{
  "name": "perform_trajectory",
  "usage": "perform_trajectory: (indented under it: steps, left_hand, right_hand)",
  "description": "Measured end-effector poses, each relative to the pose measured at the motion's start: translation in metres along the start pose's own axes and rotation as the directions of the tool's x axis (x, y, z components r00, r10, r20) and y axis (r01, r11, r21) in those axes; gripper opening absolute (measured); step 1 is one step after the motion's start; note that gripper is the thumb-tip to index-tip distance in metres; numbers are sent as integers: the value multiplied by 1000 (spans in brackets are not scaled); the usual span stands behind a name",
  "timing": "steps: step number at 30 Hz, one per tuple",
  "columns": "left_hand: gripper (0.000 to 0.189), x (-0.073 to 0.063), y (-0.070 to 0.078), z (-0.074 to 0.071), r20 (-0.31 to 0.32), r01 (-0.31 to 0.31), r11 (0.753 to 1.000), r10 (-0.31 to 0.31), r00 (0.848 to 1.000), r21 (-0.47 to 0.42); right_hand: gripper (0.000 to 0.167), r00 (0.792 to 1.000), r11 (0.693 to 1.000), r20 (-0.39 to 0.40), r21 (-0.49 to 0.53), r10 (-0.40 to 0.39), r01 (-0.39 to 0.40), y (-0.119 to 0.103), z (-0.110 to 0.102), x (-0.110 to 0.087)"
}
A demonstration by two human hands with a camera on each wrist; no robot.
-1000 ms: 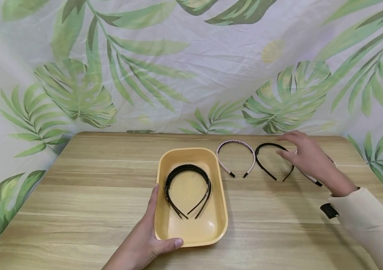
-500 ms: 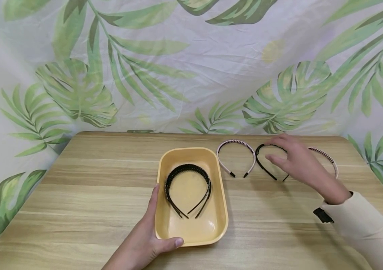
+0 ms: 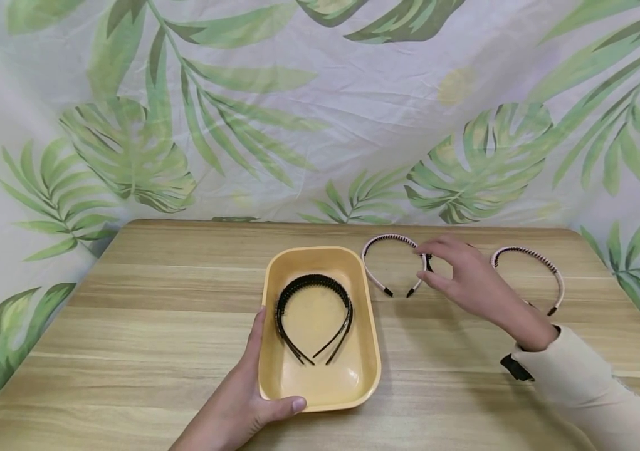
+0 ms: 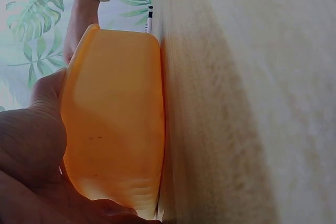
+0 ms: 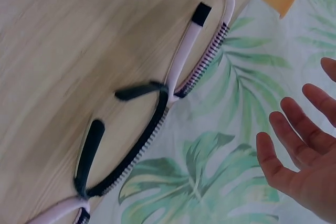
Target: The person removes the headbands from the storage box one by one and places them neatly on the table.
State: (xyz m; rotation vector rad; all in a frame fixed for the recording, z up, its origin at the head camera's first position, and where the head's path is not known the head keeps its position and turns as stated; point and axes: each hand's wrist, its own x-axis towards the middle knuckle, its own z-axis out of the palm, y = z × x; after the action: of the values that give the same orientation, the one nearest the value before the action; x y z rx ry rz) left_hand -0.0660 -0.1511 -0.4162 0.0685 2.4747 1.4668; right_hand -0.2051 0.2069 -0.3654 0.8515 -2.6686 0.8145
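My left hand holds the near left corner of a yellow plastic bin, thumb at the near rim and fingers along the left wall. Black toothed headbands lie stacked inside it. Over the table's right half, my right hand hovers with relaxed fingers and holds nothing. It overlaps the right side of a pale pink headband and covers most of a black headband in the head view. The right wrist view shows that black headband lying between pink ones. Another pink headband lies farther right.
The wooden table ends at the back against a leaf-print cloth. In the left wrist view, the bin's outer wall stands upright on the tabletop. A black strap hangs at the right cuff.
My right hand has moved left, from over the right pink headband, past the black one, to beside the left pink headband. The left hand and the bin have stayed put.
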Motion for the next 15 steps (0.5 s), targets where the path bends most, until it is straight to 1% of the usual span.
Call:
perform_trajectory:
  steps: [3,6,9,12,15]
  left_hand:
    - [146,0,0,0,-3,-5,1000,5,1000,12]
    - [146,1,-1,1,-7,-13,1000,14,1000,21]
    - [146,0,-1,0,-8,-22,1000,22,1000,23]
    - [145,0,-2,0,-7,-29,999,29,1000,29]
    - [145,0,-1,0,-4,-33,999,33,999,30]
  right_hand:
    - [33,1000,1000,5,-14,-16,16,-4,6,2]
    - [34,999,1000,23,3,-29,29,-9,11,5]
    - [35,998,999,50,43,-28,26,-16,16,8]
    - [35,997,997,61,65,-39,35,-21,23,12]
    - [34,996,995,59,77,-66,61,-28,30,15]
